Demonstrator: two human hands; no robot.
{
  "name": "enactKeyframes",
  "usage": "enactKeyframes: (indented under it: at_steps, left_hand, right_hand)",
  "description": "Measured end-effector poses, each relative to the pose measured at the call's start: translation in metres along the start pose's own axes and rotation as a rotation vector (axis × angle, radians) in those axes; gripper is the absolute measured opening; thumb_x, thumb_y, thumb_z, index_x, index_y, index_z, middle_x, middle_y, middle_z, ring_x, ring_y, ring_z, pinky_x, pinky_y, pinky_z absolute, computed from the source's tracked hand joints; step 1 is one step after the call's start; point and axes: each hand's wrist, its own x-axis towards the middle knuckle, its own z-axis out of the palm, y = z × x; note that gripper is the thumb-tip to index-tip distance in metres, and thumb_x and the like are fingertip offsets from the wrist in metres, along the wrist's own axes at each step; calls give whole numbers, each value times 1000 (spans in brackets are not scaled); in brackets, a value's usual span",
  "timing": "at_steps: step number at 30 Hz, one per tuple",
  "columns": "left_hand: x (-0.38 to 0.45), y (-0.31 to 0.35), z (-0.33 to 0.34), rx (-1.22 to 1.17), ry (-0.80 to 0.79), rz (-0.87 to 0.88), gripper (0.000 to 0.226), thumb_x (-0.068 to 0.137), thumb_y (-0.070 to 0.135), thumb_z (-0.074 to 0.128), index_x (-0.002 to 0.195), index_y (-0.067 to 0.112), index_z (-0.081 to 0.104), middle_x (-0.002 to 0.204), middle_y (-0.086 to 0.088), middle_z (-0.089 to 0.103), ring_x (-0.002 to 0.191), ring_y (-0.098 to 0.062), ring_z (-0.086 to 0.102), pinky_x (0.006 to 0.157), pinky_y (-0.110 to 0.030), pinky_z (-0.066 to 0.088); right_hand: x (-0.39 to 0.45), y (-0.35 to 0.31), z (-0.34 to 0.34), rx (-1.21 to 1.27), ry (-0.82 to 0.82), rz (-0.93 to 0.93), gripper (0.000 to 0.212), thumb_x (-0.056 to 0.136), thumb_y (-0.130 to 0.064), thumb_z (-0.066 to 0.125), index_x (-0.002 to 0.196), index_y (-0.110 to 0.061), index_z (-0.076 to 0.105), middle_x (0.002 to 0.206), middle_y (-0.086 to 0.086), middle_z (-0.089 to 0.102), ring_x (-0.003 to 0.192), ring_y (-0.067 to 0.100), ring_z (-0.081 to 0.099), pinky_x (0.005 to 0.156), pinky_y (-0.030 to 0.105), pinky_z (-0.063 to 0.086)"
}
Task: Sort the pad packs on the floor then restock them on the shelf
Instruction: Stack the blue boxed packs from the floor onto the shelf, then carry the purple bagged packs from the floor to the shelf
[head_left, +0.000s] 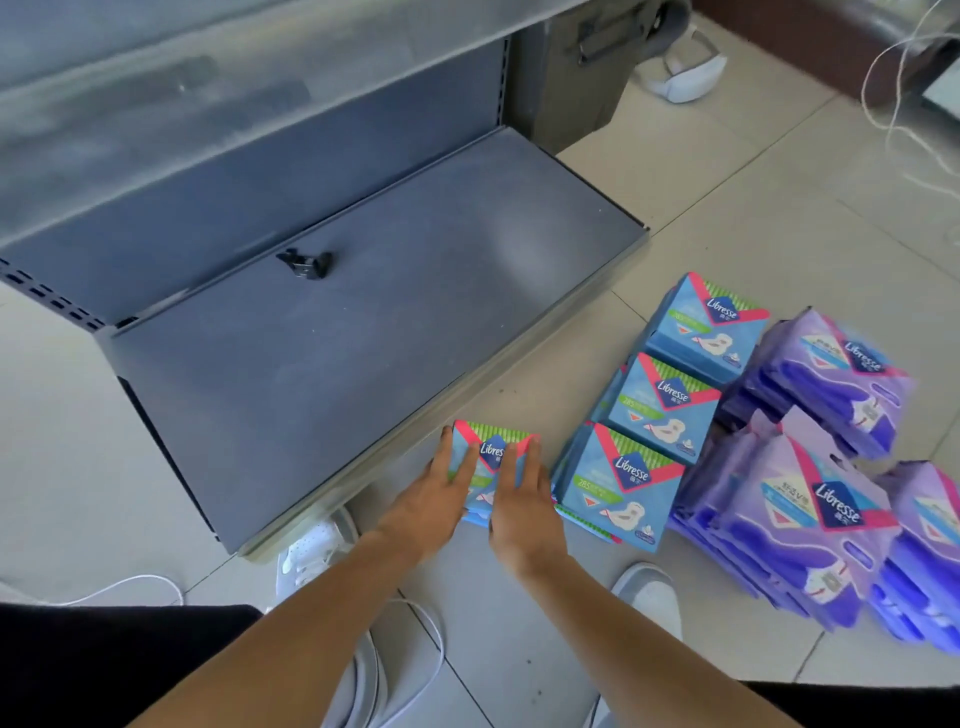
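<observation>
Blue pack stack (485, 480) sits on the floor tiles (727, 223) just before the shelf (363, 332), with the left hand (436, 496) and right hand (524, 499) pressing flat-fingered on top, not gripping. Just right of them stand more blue packs (621, 486), then purple packs (795, 519). Lifted like this, I reckon the slick packs could slide apart and spill.

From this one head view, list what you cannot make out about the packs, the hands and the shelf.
- Blue pack under both hands: the left hand and right hand cover its lower print; how many packs lie beneath is hidden.
- Purple packs: the right edge cuts off the outermost stacks, so no count.
- Small black object on the shelf: too small to identify.
- Upper shelf: blurred and cut by the top edge.
</observation>
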Motion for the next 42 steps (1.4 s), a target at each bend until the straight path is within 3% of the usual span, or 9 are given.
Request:
enactKeyframes:
  at_steps: [4,7,10,13,17,24,30,34,42]
  left_hand:
    - [3,0,6,19,20,-3,84,98,17,51,154,21,-12,157,-17,-26,123,-35,53,94,-34,50]
    - [2,-1,6,62,27,6,83,99,17,50,153,19,-13,157,-19,-24,128,-31,50,95,-31,49]
    - [-2,0,3,93,29,8,81,99,18,49,154,20,-11,158,-20,-23,126,-31,51,93,-31,49]
    - [-12,3,-2,65,40,4,78,99,18,47,154,21,-8,158,-17,-23,127,-34,49,95,-36,49]
    - [-36,12,-16,-22,76,-7,84,94,17,53,155,22,-5,160,-13,-14,138,-34,31,98,-42,47]
    - [-77,29,-91,170,84,48,75,94,36,55,155,22,12,162,-11,4,145,-32,20,110,-42,34]
    - [-121,62,-171,280,14,32,46,89,38,55,131,20,49,131,-9,50,120,-31,52,96,-42,48]
    - [-156,89,-211,286,64,61,40,88,39,52,123,19,50,123,-8,51,111,-32,55,90,-44,50]
    - [-209,121,-253,311,214,111,49,94,43,51,137,20,43,133,-7,46,117,-31,51,89,-42,47]
  right_hand:
    - [5,5,8,-59,-37,31,107,41,-14,92,136,8,48,140,36,43,113,44,60,79,39,57]
    - [1,1,2,-25,0,11,103,62,-15,85,147,6,29,151,35,23,130,46,45,95,42,50]
    - [-2,2,-2,-57,-31,-15,98,87,-17,67,152,1,-4,158,30,-9,147,43,9,114,43,31]
    - [-7,4,-11,-89,-1,-34,92,92,-17,59,152,0,-10,158,27,-15,148,41,-3,120,43,19]
    - [-23,0,-27,-135,15,-104,84,93,-24,56,155,-6,2,160,25,-5,149,38,-1,118,43,17]
    - [-57,-5,-114,-256,118,-235,70,90,-30,58,149,-11,24,158,18,11,147,34,9,111,44,27]
    - [-112,0,-200,-237,98,-175,55,89,-29,58,137,-9,41,145,17,32,137,34,25,103,47,41]
    - [-150,4,-244,-238,113,-152,52,88,-30,58,135,-10,43,142,16,35,133,35,32,103,45,42]
    - [-211,12,-299,-221,223,-82,41,87,-22,57,125,-8,48,125,18,46,117,39,49,93,41,46]
